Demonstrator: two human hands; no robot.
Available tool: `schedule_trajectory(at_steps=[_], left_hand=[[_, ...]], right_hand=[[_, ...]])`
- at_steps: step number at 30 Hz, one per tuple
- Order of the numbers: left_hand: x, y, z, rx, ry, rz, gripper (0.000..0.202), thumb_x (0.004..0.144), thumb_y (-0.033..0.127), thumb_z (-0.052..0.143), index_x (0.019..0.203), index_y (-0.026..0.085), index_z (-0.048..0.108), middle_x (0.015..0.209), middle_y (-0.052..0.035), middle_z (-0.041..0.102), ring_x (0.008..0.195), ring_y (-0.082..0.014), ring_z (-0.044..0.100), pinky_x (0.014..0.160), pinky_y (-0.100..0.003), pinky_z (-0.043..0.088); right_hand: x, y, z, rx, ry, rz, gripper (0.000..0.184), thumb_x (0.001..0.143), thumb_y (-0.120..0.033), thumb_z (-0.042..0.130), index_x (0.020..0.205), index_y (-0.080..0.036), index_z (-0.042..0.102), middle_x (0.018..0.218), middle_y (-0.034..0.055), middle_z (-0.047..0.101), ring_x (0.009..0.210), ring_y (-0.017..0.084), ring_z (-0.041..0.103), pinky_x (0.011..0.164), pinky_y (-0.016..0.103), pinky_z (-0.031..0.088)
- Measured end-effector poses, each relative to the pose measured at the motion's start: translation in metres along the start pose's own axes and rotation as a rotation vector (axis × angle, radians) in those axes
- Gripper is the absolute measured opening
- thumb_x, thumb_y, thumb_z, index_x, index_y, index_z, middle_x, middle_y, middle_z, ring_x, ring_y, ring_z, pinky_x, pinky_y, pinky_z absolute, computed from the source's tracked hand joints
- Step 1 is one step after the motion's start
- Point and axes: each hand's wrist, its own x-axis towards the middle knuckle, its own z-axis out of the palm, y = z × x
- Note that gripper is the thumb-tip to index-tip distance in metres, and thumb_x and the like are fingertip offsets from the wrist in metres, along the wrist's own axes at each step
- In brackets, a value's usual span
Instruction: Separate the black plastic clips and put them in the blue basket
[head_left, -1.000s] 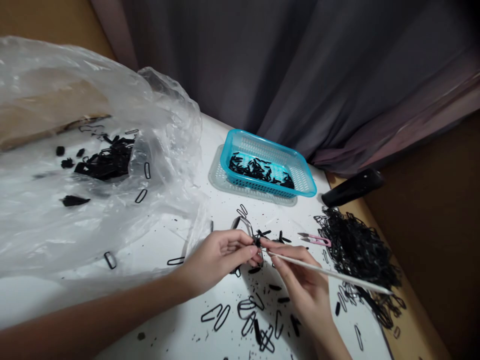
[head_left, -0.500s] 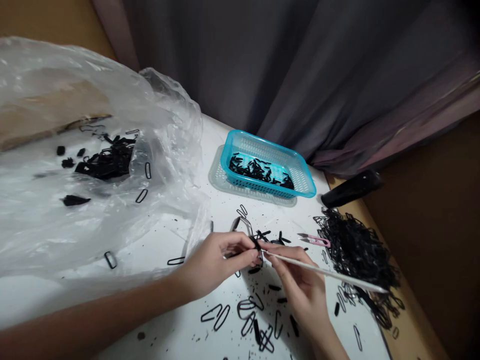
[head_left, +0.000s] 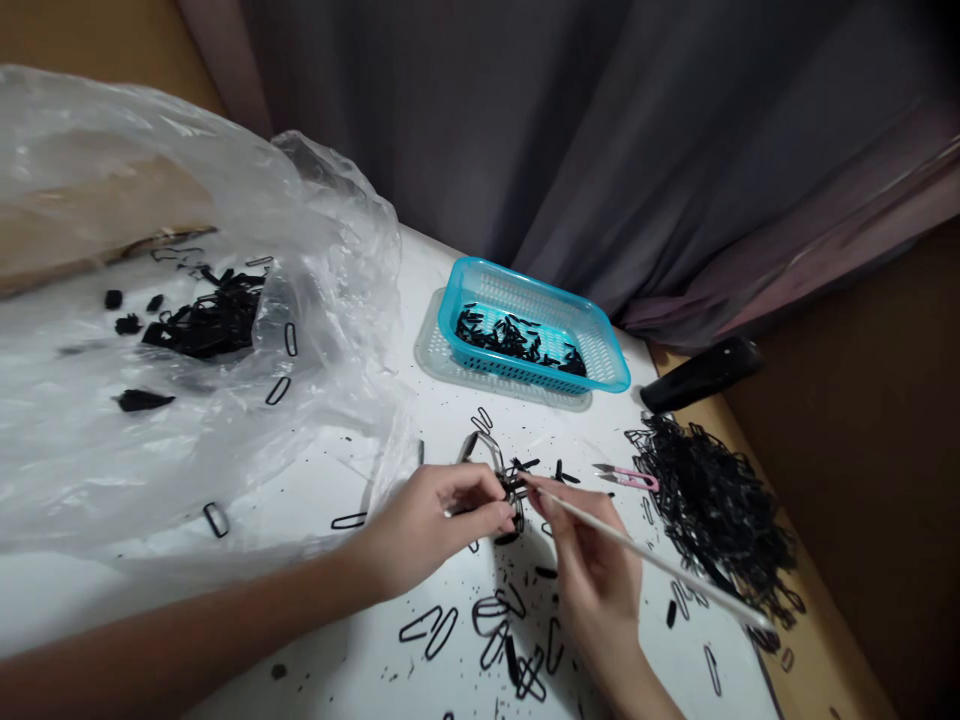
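My left hand (head_left: 431,520) pinches a small black elastic loop (head_left: 512,495) between thumb and fingers just above the white table (head_left: 360,650). My right hand (head_left: 592,580) is closed on a thin white stick (head_left: 660,565). The stick's tip touches the loop at my left fingertips, and its other end points out to the right. Several loose black loops (head_left: 495,635) lie on the table below both hands.
A large clear plastic bag (head_left: 150,330) with black loops inside fills the left. A blue basket (head_left: 600,345) holding black pieces stands at the back on a clear tray. A heap of black loops (head_left: 712,500), pink snips (head_left: 630,478) and a black object (head_left: 701,375) lie right.
My right hand has turned slightly, swinging the stick's far end lower and to the right. My left hand keeps its pinch on the loop and has barely moved.
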Motion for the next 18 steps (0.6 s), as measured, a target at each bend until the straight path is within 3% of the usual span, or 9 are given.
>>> schedule_trajectory(at_steps=[3,6,11,13,18], left_hand=[[-0.001,0.001,0.001,0.022,-0.003,-0.01,0.016,0.086,0.031,0.065,0.076,0.018,0.066,0.077,0.0002,0.07,0.079,-0.0161,0.062,0.075,-0.028,0.044],[-0.001,0.002,0.0,-0.023,0.008,-0.017,0.017,0.085,0.032,0.065,0.076,0.018,0.065,0.078,-0.0002,0.071,0.079,-0.0163,0.064,0.074,-0.028,0.045],[0.0,0.005,-0.001,-0.136,-0.034,-0.028,0.019,0.088,0.035,0.062,0.082,0.018,0.066,0.085,-0.003,0.075,0.084,-0.0174,0.068,0.08,-0.029,0.049],[0.0,0.007,-0.002,-0.186,-0.051,-0.035,0.02,0.091,0.035,0.058,0.089,0.018,0.068,0.092,-0.0046,0.076,0.087,-0.0176,0.069,0.084,-0.03,0.05],[0.004,0.005,-0.002,-0.272,-0.074,-0.082,0.026,0.084,0.024,0.068,0.108,0.017,0.065,0.111,-0.0076,0.074,0.102,-0.02,0.069,0.096,-0.032,0.049]], right_hand=[[0.008,0.002,-0.005,0.098,0.115,0.156,0.011,0.091,-0.024,0.062,0.099,-0.024,0.07,0.096,0.0031,0.073,0.095,0.018,0.071,0.084,0.032,0.061],[0.019,0.004,-0.014,0.277,0.18,0.277,0.01,0.088,-0.031,0.068,0.09,-0.021,0.069,0.089,0.002,0.072,0.092,0.018,0.072,0.086,0.034,0.06],[0.03,0.003,-0.031,0.314,0.286,0.286,0.012,0.086,-0.032,0.071,0.089,-0.022,0.067,0.088,0.0006,0.073,0.091,0.018,0.073,0.087,0.034,0.059],[0.031,0.001,-0.035,0.22,0.229,0.268,0.012,0.088,-0.033,0.068,0.091,-0.022,0.068,0.094,0.0022,0.072,0.094,0.019,0.072,0.087,0.034,0.058],[0.028,0.0,-0.034,-0.05,-0.176,0.236,0.012,0.092,-0.03,0.061,0.093,-0.022,0.071,0.102,0.0052,0.071,0.103,0.021,0.067,0.09,0.034,0.055]])
